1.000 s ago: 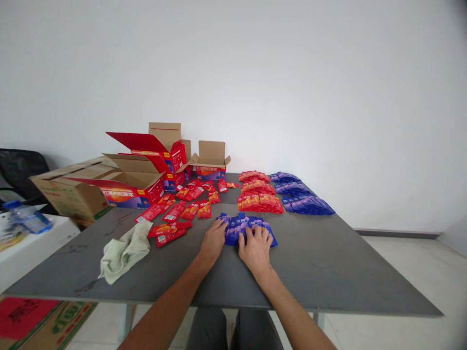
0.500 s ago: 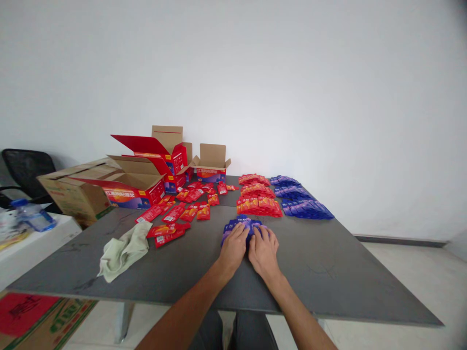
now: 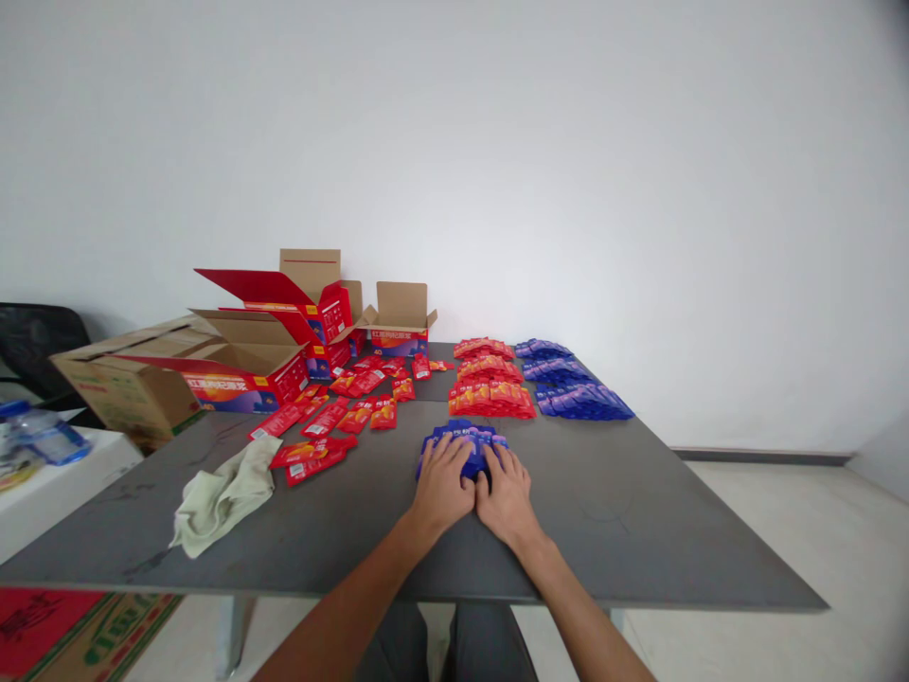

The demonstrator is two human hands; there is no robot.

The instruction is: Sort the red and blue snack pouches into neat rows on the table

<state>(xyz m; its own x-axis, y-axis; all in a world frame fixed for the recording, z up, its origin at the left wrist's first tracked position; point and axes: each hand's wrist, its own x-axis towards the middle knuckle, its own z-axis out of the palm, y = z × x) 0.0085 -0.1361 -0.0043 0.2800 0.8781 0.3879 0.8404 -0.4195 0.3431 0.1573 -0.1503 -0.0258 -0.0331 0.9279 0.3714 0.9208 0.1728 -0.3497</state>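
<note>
A fanned pile of blue sachets (image 3: 477, 458) lies on the grey table in front of me, partly covered by my hands. My left hand (image 3: 441, 488) rests over its left and near part, fingers stretched out and apart on top. Across the right and near part, my right hand (image 3: 506, 493) lies with its fingers spread. Both thumbs point inward at the pile's near edge, almost meeting. Each hand is open and touches the sachets without visibly gripping them. Beyond are rows of red sachets (image 3: 491, 398) and blue sachets (image 3: 583, 401), also fanned.
Loose red sachets (image 3: 327, 417) are scattered left of centre. A pale green cloth (image 3: 223, 497) lies near the left edge of the table (image 3: 625, 530). Open red cartons (image 3: 241, 388) stand behind, with a smaller open carton (image 3: 400, 339) farther back. A water bottle (image 3: 49, 436) stands on a white surface.
My fingers have straightened and spread over the blue pile, and my thumbs have come inward at its near edge. The view has shifted slightly, moving the scene left.
</note>
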